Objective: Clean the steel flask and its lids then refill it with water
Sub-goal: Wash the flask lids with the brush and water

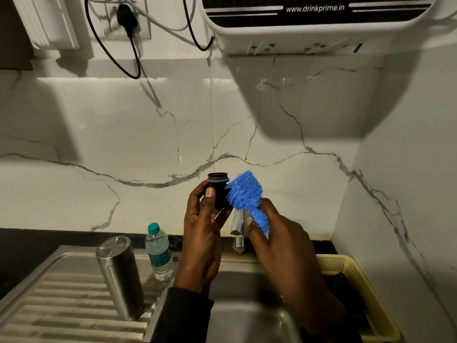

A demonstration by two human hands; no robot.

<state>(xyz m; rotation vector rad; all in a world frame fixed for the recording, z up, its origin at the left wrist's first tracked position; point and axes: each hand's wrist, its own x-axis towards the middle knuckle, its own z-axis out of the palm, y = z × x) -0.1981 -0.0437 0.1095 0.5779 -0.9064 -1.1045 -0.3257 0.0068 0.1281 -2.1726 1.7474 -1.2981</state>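
My left hand (202,233) grips a black flask lid (218,191) with grey sealing rings, raised above the sink. My right hand (279,241) holds a blue bristly scrubber (244,194), whose bristles press against the lid's right side. The steel flask (120,276) stands bottom up on the ribbed drainboard (61,300) to the left, apart from both hands.
A plastic water bottle (159,252) with a teal cap stands behind the flask. The steel tap (238,231) rises behind my hands over the sink basin (247,318). A yellow basket (346,268) sits at the right. A water purifier (309,23) hangs overhead.
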